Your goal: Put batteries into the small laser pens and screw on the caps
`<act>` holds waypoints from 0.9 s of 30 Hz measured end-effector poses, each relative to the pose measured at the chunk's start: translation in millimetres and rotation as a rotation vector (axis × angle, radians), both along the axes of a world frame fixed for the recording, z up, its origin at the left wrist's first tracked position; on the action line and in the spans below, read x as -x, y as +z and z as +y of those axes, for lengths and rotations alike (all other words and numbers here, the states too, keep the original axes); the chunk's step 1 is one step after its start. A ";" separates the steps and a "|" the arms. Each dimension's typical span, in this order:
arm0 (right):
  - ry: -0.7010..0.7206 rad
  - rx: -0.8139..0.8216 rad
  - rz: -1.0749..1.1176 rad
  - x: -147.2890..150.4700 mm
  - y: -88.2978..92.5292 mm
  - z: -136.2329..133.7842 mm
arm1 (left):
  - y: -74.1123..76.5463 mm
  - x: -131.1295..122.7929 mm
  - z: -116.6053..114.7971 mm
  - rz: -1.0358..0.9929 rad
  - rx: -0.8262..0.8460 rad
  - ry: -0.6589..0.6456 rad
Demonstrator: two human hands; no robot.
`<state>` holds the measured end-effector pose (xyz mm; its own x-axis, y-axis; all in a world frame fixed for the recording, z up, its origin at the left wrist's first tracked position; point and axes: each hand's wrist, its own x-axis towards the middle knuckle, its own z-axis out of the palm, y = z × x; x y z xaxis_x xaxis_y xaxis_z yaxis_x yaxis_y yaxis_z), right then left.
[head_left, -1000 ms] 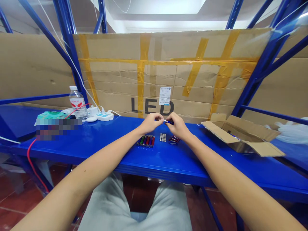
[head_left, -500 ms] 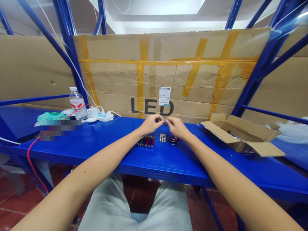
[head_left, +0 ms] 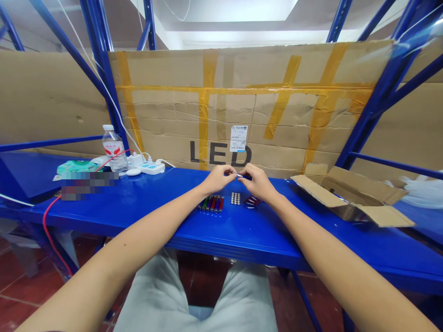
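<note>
Both my hands meet above the blue shelf (head_left: 145, 207). My left hand (head_left: 217, 178) is closed in a pinch on something too small to make out. My right hand (head_left: 256, 181) grips a small blue tube (head_left: 242, 176) with a silver tip that points at my left fingers. Below the hands lie a row of several coloured tubes (head_left: 211, 203), a cluster of small silver button cells (head_left: 235, 198) and a pile of red and blue clips (head_left: 251, 202).
An open cardboard box (head_left: 349, 196) lies at the right. A water bottle (head_left: 113, 150), a white power strip (head_left: 148, 167), a green packet (head_left: 74, 167) and a red cable (head_left: 46, 221) sit at the left. A taped "LED" carton (head_left: 249, 101) stands behind.
My hands have stayed pinched together over the small parts, with only slight finger movement. The view has shifted a little.
</note>
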<state>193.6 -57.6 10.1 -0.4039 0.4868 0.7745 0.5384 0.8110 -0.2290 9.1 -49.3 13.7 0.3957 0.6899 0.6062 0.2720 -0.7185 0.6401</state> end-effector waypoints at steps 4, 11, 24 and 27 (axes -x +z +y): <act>-0.052 -0.018 -0.069 2.8 -1.9 -1.8 | 0.3 -1.4 -0.7 -0.023 -0.001 0.019; -0.039 -0.059 -0.041 2.2 -0.8 -2.5 | 0.0 -4.5 -3.1 -0.100 0.065 0.022; 0.014 -0.116 -0.112 -3.6 6.9 -6.4 | 5.6 -3.6 -8.3 -0.088 0.072 -0.049; 0.002 -0.105 -0.111 -3.7 7.5 -5.9 | 5.7 -3.0 -9.1 -0.065 0.032 -0.039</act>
<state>197.3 -63.5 17.6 -0.4905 0.4050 0.7716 0.5543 0.8282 -0.0823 12.1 -58.4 19.5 0.3832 0.6941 0.6094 0.2014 -0.7067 0.6783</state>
